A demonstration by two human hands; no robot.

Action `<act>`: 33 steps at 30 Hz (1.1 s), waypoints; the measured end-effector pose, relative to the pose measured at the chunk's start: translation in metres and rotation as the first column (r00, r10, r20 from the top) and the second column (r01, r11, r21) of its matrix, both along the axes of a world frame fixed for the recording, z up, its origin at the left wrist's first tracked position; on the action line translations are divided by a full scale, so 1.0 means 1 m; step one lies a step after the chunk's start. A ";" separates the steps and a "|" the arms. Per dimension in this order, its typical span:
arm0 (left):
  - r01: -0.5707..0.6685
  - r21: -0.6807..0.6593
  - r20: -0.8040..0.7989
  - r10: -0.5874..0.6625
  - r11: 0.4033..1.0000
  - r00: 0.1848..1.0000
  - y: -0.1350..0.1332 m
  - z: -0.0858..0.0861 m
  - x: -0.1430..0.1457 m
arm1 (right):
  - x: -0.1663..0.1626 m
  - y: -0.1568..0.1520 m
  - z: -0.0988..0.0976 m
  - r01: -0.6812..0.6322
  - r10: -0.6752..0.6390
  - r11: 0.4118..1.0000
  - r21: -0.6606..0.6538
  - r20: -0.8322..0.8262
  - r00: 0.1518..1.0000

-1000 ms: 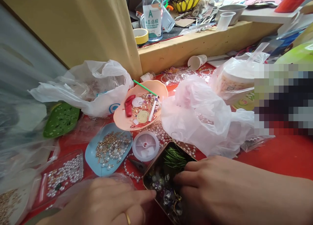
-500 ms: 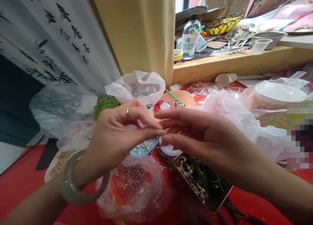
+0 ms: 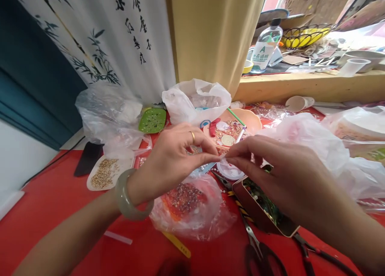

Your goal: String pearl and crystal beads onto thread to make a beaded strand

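Head view: the left hand and the right hand meet fingertip to fingertip above a red table. On each, thumb and forefinger are closed in a fine pinch. A pale bit shows right where the tips meet, at the clock's centre; it is too small to name, and I cannot tell whether it is gripped or lies behind. The left hand wears a gold ring, its wrist a pale green bangle.

Counting from those fingertips, a peach dish of beads and small pieces lies at twelve to one o'clock. At five o'clock is a round plastic case, and farther out, partly hidden by the right hand, a tin box. Pliers point in at six o'clock; scissors lie well out at five. A clear bag with dark beads sits at seven, a blue dish at eight, gold beads on a white tray at nine, a green dish at ten.
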State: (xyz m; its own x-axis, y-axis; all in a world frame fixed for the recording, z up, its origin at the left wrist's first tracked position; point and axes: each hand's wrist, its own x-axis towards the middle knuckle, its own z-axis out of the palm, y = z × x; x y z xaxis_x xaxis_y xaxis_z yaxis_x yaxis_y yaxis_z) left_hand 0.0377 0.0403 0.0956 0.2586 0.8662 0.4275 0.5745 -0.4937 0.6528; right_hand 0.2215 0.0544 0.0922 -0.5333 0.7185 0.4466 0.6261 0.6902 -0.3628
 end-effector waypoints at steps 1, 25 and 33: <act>0.000 -0.032 -0.021 -0.001 0.999 1.000 -0.003 -0.004 -0.006 | -0.002 -0.003 -0.004 0.008 -0.010 0.999 0.031 0.043 0.999; -0.490 -0.333 -0.327 0.389 0.806 0.861 -0.047 -0.082 -0.136 | -0.021 -0.045 -0.105 -0.230 0.256 0.967 -0.111 0.411 0.875; -0.392 -0.160 -0.665 0.194 0.906 0.721 -0.026 -0.093 -0.127 | -0.019 -0.046 -0.103 -0.190 0.233 0.970 -0.153 0.354 0.906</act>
